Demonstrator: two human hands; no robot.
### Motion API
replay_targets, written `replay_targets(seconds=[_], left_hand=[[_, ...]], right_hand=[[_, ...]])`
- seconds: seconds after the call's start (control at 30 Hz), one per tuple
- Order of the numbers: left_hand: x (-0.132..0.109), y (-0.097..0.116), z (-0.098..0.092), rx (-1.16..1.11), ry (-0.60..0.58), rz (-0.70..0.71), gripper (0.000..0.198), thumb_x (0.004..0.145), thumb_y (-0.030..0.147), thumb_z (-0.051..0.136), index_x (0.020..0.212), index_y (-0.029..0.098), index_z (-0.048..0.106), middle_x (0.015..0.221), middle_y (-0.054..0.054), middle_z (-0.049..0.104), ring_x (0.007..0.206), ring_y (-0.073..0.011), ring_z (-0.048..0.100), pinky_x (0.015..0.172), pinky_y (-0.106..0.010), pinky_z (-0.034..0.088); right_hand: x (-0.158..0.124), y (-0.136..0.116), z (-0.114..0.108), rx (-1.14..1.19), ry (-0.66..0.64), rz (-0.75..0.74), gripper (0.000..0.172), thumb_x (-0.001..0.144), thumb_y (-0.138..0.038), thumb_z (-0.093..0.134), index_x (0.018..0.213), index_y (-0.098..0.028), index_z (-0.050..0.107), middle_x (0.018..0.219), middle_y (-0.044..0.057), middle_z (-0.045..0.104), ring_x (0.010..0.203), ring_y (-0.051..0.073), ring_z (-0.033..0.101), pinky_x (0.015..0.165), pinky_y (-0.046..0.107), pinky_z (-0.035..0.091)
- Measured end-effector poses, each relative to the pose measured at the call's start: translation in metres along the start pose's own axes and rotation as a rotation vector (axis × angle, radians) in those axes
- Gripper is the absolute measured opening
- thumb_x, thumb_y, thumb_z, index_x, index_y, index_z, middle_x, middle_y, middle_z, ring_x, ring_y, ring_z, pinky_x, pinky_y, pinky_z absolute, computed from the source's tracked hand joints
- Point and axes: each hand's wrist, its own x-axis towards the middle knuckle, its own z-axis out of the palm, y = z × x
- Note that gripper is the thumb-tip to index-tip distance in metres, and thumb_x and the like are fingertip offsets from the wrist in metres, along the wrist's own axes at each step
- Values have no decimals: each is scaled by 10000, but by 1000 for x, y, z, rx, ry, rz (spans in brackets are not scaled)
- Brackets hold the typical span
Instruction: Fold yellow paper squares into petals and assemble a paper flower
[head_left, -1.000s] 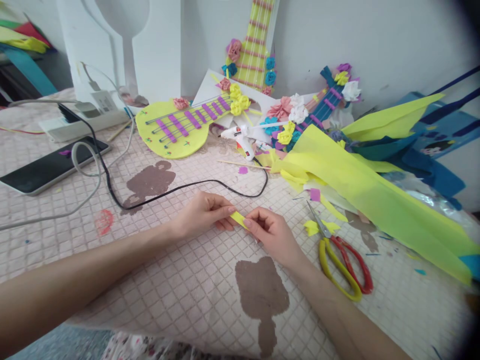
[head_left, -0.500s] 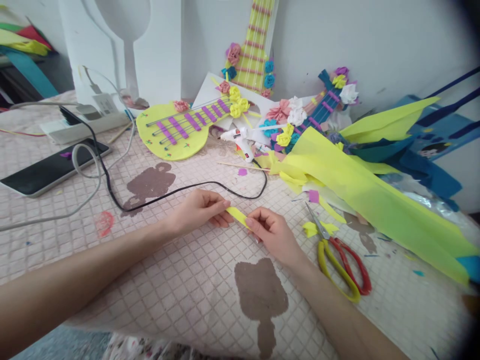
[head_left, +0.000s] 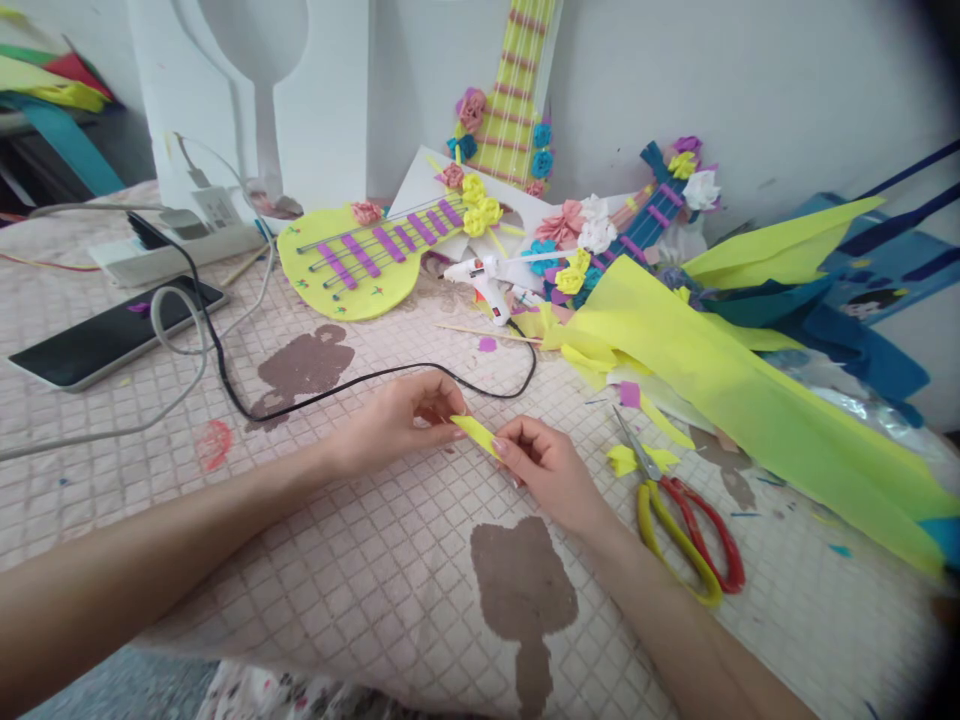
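Note:
A short yellow paper strip stretches between my two hands above the quilted table cover. My right hand pinches its right end between thumb and fingers. At the strip's left end is my left hand, its thumb against the edge and its fingers curled above. Right of my hands lie scissors with one yellow and one red handle, blades slightly apart, beside small yellow paper scraps. A white glue gun rests beyond my hands, its black cord curving across the table.
A yellow paper guitar with purple bars lies at the back, near a smaller blue one with paper flowers. A large yellow crepe sheet spreads on the right. On the left are a phone and a power strip.
My left fingers have lifted and curled at the strip's left end, the thumb now below. My right hand keeps its pinch. The view has shifted very slightly.

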Motion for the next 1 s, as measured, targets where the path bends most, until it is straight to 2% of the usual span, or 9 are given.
replay_targets(seconds=[0.17, 0.43, 0.67, 0.93, 1.0], left_hand=[[0, 3, 1, 94, 40, -4, 180, 753, 261, 670, 832, 131, 574, 795, -38, 647, 710, -132, 622, 659, -259, 518], [4, -1, 1, -16, 4, -74, 188, 744, 288, 666, 777, 112, 607, 720, -38, 639, 641, -116, 600, 606, -241, 486], [3, 1, 5, -131, 45, -138, 193, 717, 282, 696, 710, 114, 601, 719, -38, 644, 645, -111, 593, 603, -233, 470], [1, 1, 8, -163, 91, -197, 203, 710, 270, 707, 715, 123, 567, 655, -14, 633, 604, -105, 596, 570, -222, 458], [0, 1, 9, -215, 99, -192, 225, 707, 258, 712, 794, 131, 548, 673, -9, 643, 609, -109, 606, 582, -231, 469]], right_hand=[[0, 0, -1, -3, -8, -14, 199, 846, -351, 571, 753, -175, 556, 605, -41, 509, 496, 72, 409, 465, 210, 322], [-2, -2, 1, -23, 2, -33, 173, 835, -322, 569, 735, -183, 545, 602, -43, 500, 502, 75, 402, 467, 210, 320], [-2, -1, 3, -21, 1, -34, 179, 834, -332, 574, 747, -178, 548, 592, -50, 463, 510, 73, 393, 467, 207, 310], [-3, -1, 4, -39, 19, -38, 186, 833, -349, 570, 750, -183, 558, 587, -41, 460, 517, 85, 390, 469, 220, 306], [-3, -1, 4, -41, 24, -43, 186, 834, -349, 571, 751, -182, 562, 590, -39, 465, 520, 86, 394, 472, 221, 310]])
